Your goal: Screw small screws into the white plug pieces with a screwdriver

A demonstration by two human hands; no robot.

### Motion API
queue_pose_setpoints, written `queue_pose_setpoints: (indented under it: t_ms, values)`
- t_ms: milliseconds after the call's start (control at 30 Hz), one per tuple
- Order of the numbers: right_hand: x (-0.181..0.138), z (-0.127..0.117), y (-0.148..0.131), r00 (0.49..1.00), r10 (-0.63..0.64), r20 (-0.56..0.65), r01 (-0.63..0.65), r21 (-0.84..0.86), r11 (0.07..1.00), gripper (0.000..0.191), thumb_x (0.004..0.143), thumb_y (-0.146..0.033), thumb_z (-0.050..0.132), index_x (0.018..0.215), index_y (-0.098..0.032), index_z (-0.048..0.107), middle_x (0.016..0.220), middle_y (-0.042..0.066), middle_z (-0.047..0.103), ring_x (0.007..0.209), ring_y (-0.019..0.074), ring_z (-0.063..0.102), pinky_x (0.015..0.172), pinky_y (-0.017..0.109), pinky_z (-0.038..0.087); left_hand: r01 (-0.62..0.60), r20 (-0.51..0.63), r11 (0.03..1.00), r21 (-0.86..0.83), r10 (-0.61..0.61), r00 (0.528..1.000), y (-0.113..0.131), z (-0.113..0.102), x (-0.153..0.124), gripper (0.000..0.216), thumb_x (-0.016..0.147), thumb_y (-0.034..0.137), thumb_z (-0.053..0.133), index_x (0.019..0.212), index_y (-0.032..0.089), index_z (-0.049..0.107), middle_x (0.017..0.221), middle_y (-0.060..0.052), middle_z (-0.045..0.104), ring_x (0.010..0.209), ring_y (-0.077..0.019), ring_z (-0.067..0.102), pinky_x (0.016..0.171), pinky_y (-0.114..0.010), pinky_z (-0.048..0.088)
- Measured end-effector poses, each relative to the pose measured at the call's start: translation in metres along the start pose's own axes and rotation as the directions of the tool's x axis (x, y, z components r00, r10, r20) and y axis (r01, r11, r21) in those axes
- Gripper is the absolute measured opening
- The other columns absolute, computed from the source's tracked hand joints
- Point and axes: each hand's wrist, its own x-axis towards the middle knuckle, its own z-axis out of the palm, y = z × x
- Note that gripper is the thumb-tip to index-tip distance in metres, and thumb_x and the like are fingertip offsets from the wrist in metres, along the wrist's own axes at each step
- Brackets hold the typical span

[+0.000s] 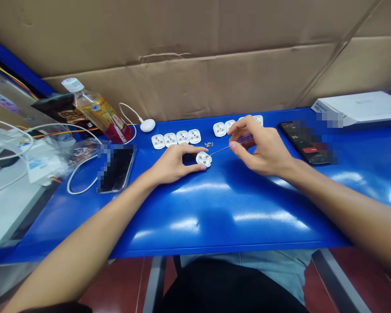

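Between thumb and fingers, my left hand (174, 164) grips a small white plastic housing (203, 159) with metal parts inside, tilted above the blue table. My right hand (260, 145) is closed around the purple handle of a screwdriver (220, 150), its thin shaft slanting down to the left. The tip reaches the housing's upper right edge; whether it touches a screw is too small to tell. Just behind the housing lies a little pile of brass-coloured pieces (209, 144). A row of similar white housings (183, 137) sits behind my left hand. More housings (219, 129) stand behind my right hand, partly hidden by it.
On the left are a dark phone (117, 167), a drink bottle (99, 113), a white round device (147, 125) with a cable, and plastic bags. To the right lie another phone (304, 141) and a white box (361, 106). A cardboard wall (182, 82) rises behind the table.
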Motion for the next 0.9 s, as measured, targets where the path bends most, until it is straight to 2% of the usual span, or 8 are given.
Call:
queue_pose_setpoints:
  t_ms: [133, 267, 400, 533, 667, 800, 900]
  values:
    - [-0.0013, -0.0009, 0.0004, 1.000, 0.020, 0.003, -0.020, -0.074, 0.997, 0.010, 0.098, -0.036, 0.064, 0.103, -0.028, 0.061, 0.084, 0.002, 0.077, 0.070, 0.0236, 0.076, 0.062, 0.037, 0.059, -0.006, 0.001, 1.000, 0.001, 0.006, 1.000, -0.0006, 0.0002, -0.0005, 0.057, 0.088, 0.054, 0.081, 0.136, 0.023, 0.076, 0.140, -0.007, 0.074, 0.131, -0.0324, 0.069, 0.118, -0.044, 0.050]
    - [-0.0020, -0.0015, 0.0008, 1.000, 0.009, 0.016, -0.009, -0.048, 0.999, 0.016, 0.096, -0.034, 0.064, 0.111, -0.028, 0.061, 0.091, 0.003, 0.079, 0.077, 0.0250, 0.077, 0.065, 0.038, 0.060, -0.008, 0.000, 1.000, 0.003, 0.008, 1.000, -0.0009, 0.0004, -0.0006, 0.057, 0.088, 0.054, 0.081, 0.136, 0.024, 0.076, 0.139, -0.007, 0.075, 0.131, -0.0322, 0.069, 0.118, -0.044, 0.050]
    - [-0.0020, -0.0015, 0.0012, 1.000, 0.008, 0.012, -0.006, -0.101, 0.995, 0.011, 0.100, -0.038, 0.062, 0.105, -0.028, 0.062, 0.093, 0.003, 0.079, 0.071, 0.0225, 0.076, 0.066, 0.036, 0.058, 0.000, -0.005, 1.000, 0.010, 0.000, 1.000, -0.0002, 0.0003, -0.0007, 0.057, 0.088, 0.053, 0.081, 0.136, 0.023, 0.076, 0.139, -0.007, 0.075, 0.130, -0.0322, 0.070, 0.117, -0.044, 0.051]
    - [-0.0017, -0.0012, 0.0009, 1.000, 0.011, 0.017, -0.010, -0.039, 0.999, 0.021, 0.097, -0.033, 0.065, 0.116, -0.027, 0.060, 0.101, 0.005, 0.079, 0.080, 0.0241, 0.077, 0.068, 0.037, 0.060, -0.005, -0.002, 1.000, 0.012, 0.005, 1.000, -0.0008, 0.0001, -0.0009, 0.057, 0.089, 0.054, 0.081, 0.136, 0.023, 0.076, 0.139, -0.007, 0.075, 0.130, -0.0322, 0.070, 0.117, -0.043, 0.050]
    - [-0.0009, -0.0010, -0.0002, 1.000, 0.008, -0.013, -0.009, -0.108, 0.994, 0.013, 0.098, -0.037, 0.065, 0.105, -0.027, 0.061, 0.092, 0.003, 0.078, 0.068, 0.0212, 0.073, 0.061, 0.034, 0.055, -0.010, -0.009, 1.000, 0.020, 0.010, 1.000, -0.0016, 0.0005, -0.0009, 0.057, 0.088, 0.053, 0.081, 0.136, 0.022, 0.076, 0.138, -0.008, 0.075, 0.129, -0.0323, 0.070, 0.116, -0.044, 0.051]
    - [-0.0001, -0.0015, -0.0012, 1.000, 0.021, 0.016, -0.020, -0.039, 0.999, 0.021, 0.095, -0.034, 0.067, 0.113, -0.028, 0.059, 0.091, 0.003, 0.079, 0.072, 0.0230, 0.075, 0.063, 0.035, 0.057, -0.015, -0.009, 1.000, 0.005, 0.015, 1.000, -0.0026, 0.0015, -0.0007, 0.057, 0.088, 0.054, 0.081, 0.136, 0.024, 0.076, 0.139, -0.008, 0.075, 0.130, -0.0329, 0.069, 0.118, -0.045, 0.050]
    - [0.0000, -0.0013, -0.0013, 0.999, 0.038, 0.006, -0.038, -0.073, 0.997, 0.016, 0.096, -0.039, 0.066, 0.106, -0.028, 0.060, 0.086, 0.002, 0.078, 0.069, 0.0233, 0.075, 0.061, 0.036, 0.056, -0.019, -0.011, 1.000, -0.009, 0.019, 1.000, -0.0040, 0.0023, -0.0006, 0.058, 0.088, 0.055, 0.081, 0.137, 0.023, 0.076, 0.139, -0.008, 0.075, 0.131, -0.0324, 0.069, 0.118, -0.045, 0.049]
